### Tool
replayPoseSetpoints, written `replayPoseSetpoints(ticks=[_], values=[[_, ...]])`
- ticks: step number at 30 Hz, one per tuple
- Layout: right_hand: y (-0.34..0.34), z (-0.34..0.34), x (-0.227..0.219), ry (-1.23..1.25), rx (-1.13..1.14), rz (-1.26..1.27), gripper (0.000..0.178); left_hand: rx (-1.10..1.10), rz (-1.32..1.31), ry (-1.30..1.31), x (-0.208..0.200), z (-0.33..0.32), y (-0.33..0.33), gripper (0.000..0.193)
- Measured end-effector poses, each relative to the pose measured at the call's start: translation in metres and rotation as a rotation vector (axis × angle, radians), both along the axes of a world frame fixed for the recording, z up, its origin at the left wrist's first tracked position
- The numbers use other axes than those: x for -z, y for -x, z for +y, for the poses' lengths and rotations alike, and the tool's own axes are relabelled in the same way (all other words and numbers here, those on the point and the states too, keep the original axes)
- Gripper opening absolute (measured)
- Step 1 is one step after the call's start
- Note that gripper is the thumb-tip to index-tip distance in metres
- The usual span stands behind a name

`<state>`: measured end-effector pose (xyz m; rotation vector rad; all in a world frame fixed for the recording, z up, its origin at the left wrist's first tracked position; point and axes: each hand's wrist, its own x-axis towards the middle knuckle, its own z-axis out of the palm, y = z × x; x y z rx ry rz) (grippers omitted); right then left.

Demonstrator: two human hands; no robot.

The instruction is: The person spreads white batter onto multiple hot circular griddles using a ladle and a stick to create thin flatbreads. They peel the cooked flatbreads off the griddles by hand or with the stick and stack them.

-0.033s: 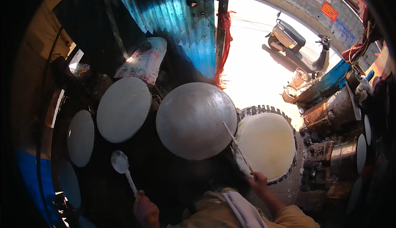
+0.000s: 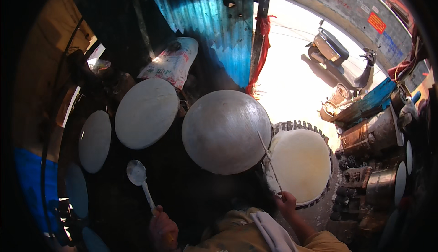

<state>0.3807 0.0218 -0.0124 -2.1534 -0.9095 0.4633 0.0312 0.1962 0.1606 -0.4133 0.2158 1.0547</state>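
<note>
My left hand (image 2: 164,229) is closed round the handle of a ladle (image 2: 137,172) whose shallow bowl is coated whitish. The ladle is held in front of a dark area, apart from the round surfaces. My right hand (image 2: 287,202) grips a thin pale stick (image 2: 270,161) near its lower end. This stick slants up and left over the left part of a cream-coloured round sheet (image 2: 302,167), its tip by the edge of a grey metal dome (image 2: 226,131). Whether the stick touches either cannot be told. Dark toothed edging (image 2: 299,125) rings the cream sheet.
Pale round discs stand to the left, a large one (image 2: 147,114) and a smaller one (image 2: 95,141). Behind lies a printed sack (image 2: 175,60) by a blue corrugated sheet (image 2: 214,28). A scooter (image 2: 340,56) is parked outside in bright light. Metal drums (image 2: 381,186) stand at right.
The whole view has shifted a little, so the scene sits further right. Both hands keep their hold on the ladle and the stick, with little movement.
</note>
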Motion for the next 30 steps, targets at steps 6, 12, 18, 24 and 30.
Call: replayPoseSetpoints(ticks=[6,12,18,24,30], values=[[0.041,0.081,-0.01,-0.129,-0.304,0.248,0.015,-0.139,-0.158,-0.081,0.023,-0.046,0.043,0.025],[0.124,0.096,0.023,0.125,-0.927,0.301,0.032,-0.6,0.069,0.106,0.082,-0.183,0.131,0.013],[0.218,0.072,-0.016,0.277,-1.209,0.191,0.033,-0.551,0.784,0.576,0.211,-0.3,0.243,0.021],[0.245,0.059,-0.009,0.355,-1.323,0.24,0.041,0.682,1.756,0.539,0.289,-0.321,0.248,0.042],[0.332,0.049,-0.044,0.743,-1.479,0.375,0.038,-0.118,0.431,0.417,0.275,-0.36,0.172,0.034]])
